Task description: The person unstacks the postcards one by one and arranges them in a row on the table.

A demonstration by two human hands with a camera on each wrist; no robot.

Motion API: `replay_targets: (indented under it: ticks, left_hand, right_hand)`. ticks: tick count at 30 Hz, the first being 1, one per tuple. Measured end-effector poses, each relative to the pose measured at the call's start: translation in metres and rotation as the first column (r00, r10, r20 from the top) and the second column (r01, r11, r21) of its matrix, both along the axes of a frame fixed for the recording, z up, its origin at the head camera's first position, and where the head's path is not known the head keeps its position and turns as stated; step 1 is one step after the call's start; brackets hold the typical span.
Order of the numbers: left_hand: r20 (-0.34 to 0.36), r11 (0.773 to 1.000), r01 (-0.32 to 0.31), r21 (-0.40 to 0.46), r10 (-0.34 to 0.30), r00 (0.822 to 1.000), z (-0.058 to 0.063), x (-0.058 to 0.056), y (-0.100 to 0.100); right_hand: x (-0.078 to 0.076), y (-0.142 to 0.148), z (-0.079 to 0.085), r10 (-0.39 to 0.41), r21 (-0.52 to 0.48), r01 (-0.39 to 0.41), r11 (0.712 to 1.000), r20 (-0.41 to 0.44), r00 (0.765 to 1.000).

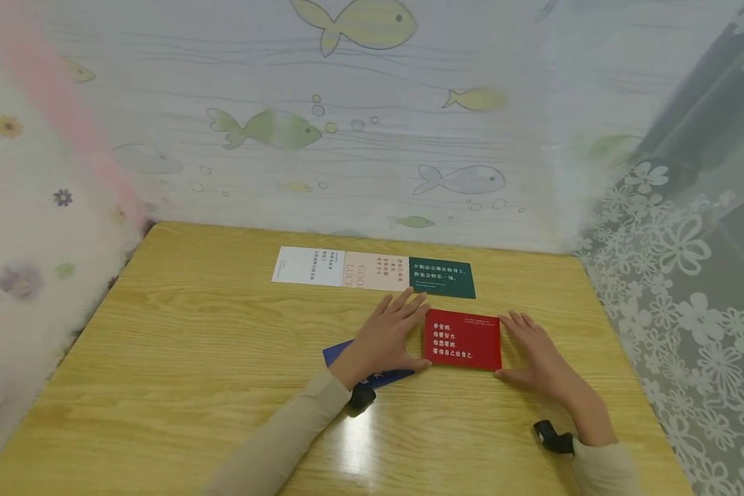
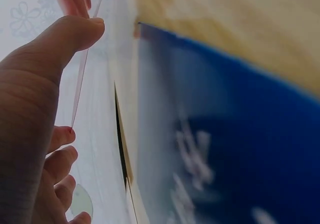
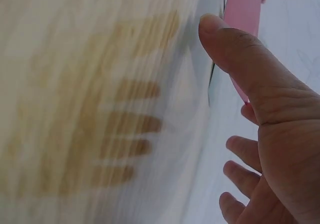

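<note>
A red card [image 1: 463,339] with white writing is held face up between both hands. My left hand [image 1: 386,339] grips its left edge, thumb at the near corner and index finger at the far one. At the right edge my right hand [image 1: 542,362] holds the corners the same way. The left wrist view shows the red card [image 2: 81,79] edge-on, apart from the table; the right wrist view shows part of the red card [image 3: 244,14] behind the thumb. Under the left hand a blue card [image 1: 337,353] lies tilted on the table, partly hidden.
Across the back of the wooden table [image 1: 192,358] lies a row of cards: a white card [image 1: 304,266], a pink card [image 1: 377,271] and a dark green card [image 1: 441,277]. A fish-print curtain [image 1: 359,138] hangs behind, with lace [image 1: 682,331] at the right.
</note>
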State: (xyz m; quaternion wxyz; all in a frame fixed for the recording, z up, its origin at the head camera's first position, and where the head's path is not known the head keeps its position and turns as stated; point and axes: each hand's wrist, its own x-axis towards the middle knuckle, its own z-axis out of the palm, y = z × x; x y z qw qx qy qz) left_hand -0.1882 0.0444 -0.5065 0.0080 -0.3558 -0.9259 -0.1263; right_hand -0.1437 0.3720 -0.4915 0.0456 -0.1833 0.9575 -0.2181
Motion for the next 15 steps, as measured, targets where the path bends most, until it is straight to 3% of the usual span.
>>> replay_targets:
  ticks: [8, 15]
  left_hand:
    - [0.019, 0.998, -0.013, -0.056, 0.014, 1.0, 0.006, -0.016, 0.021]
    - [0.002, 0.998, 0.006, -0.058, -0.006, 1.0, 0.006, -0.037, 0.039]
  right_hand:
    - [-0.014, 0.015, 0.003, -0.006, -0.066, 0.006, 0.998, -0.004, 1.0]
    - [-0.03, 0.03, 0.003, 0.002, -0.093, 0.001, 0.996, 0.026, 1.0]
